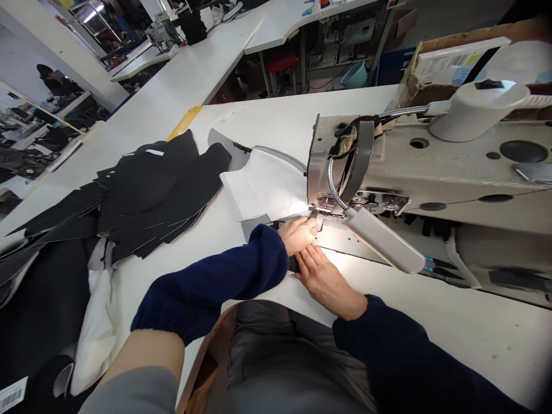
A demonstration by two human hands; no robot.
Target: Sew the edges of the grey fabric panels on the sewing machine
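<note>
A white and grey fabric piece [269, 181] lies at the needle end of a sewing machine [357, 155], its far edge bordered by a dark strip. My left hand [298, 234] is right in front of the presser foot area, fingers curled down and closed on the near edge of this fabric. Just below it, my right hand [325, 279] lies flat with fingers stretched out, its fingertips touching the left hand and dark material beneath. The fingertips partly hide the cloth under them. A lamp [383, 238] lights the spot around the needle.
A fanned stack of black fabric pieces [159, 178] covers the table's left side, with white cloth [97, 310] beside it. An open cardboard box [411, 75] stands behind the machine. Yellow tape [184, 122] marks the table's far edge. Another person [58, 80] sits far left.
</note>
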